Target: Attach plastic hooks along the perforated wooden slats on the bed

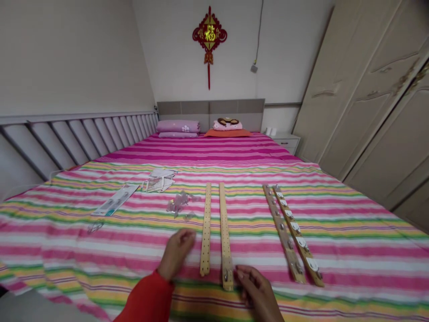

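Note:
Two light wooden strips with rows of small holes lie lengthwise before me: the left strip (206, 228) is bare, and the right strip (224, 219) carries a clear plastic piece with a small metal part (227, 273) at its near end. My right hand (256, 288) is beside that near end, fingers bent and partly apart, with nothing visible in them. Left of the bare strip is my left hand (177, 251), its fingers curled in with thumb and forefinger close together. Whatever it may hold is hidden. Beyond it lies a loose pile of small clear plastic pieces (181, 203).
On the right lie two more strips, one with metal parts (281, 228) and one with white discs (296, 230). A flat package (115, 200), a small wire-like bundle (96, 226) and white cloth-like items (159, 180) lie left on the striped sheet (134, 250). A rail (77, 134) borders the bed.

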A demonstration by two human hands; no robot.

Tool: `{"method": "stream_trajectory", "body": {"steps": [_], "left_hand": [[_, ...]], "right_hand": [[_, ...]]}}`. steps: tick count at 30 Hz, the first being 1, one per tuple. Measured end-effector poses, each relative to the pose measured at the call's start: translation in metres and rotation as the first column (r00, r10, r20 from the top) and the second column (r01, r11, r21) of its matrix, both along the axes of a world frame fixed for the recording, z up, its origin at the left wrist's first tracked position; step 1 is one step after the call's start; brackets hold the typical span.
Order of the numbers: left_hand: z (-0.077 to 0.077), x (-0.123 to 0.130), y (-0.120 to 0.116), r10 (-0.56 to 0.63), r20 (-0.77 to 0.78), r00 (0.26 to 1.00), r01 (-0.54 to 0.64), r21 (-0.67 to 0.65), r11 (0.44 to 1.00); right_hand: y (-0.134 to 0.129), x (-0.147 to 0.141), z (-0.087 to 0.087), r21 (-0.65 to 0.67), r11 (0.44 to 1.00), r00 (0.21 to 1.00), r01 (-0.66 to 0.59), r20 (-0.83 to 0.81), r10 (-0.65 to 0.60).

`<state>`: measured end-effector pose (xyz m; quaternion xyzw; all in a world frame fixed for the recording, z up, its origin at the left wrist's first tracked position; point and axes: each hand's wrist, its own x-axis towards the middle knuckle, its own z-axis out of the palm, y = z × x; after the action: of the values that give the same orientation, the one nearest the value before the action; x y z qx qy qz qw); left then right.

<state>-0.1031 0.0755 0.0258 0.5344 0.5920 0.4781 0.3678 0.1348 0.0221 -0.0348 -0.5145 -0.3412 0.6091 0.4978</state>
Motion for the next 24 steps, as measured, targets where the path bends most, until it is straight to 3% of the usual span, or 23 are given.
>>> {"method": "stream_trajectory", "body": {"steps": [1,3,6,10,12,15,19,24], "left_hand": [[0.002,-0.008,0.016,0.12,-0.052,0.991,-0.116,0.091,0.989],[-0.002,-0.019,0.045,0.269,-0.14,0.953,-0.237,0.212,0.948],[-0.015,-0.027,0.074,0.322,-0.269,0.908,-0.232,0.317,0.92],[-0.023,-0.03,0.081,0.3,-0.277,0.913,-0.242,0.226,0.944],[-0.017,-0.028,0.075,0.323,-0.151,0.934,-0.299,0.162,0.94],[-0.002,-0.019,0.054,0.321,0.203,0.925,-0.328,0.001,0.945],[0.018,0.003,0.015,0.276,0.62,0.734,-0.121,-0.281,0.952],[0.022,0.038,-0.028,0.18,0.79,0.586,0.166,-0.334,0.928]], "right_hand": [[0.001,-0.001,0.0,0.019,1.0,1.0,0.005,0.003,-0.005],[0.001,-0.002,0.0,0.06,0.998,1.0,0.016,0.011,-0.017],[-0.001,-0.002,0.005,0.104,0.994,0.999,0.033,0.035,-0.037],[-0.003,0.006,0.017,0.126,0.992,0.998,-0.002,0.056,-0.005],[-0.002,0.008,0.023,0.129,0.991,0.997,-0.032,0.072,0.022],[0.002,0.008,0.03,0.142,0.989,0.996,-0.036,0.082,0.025],[0.008,-0.002,0.043,0.186,0.982,0.998,-0.038,0.059,0.027],[0.01,-0.016,0.062,0.197,0.978,0.997,-0.065,-0.027,0.071]]}}
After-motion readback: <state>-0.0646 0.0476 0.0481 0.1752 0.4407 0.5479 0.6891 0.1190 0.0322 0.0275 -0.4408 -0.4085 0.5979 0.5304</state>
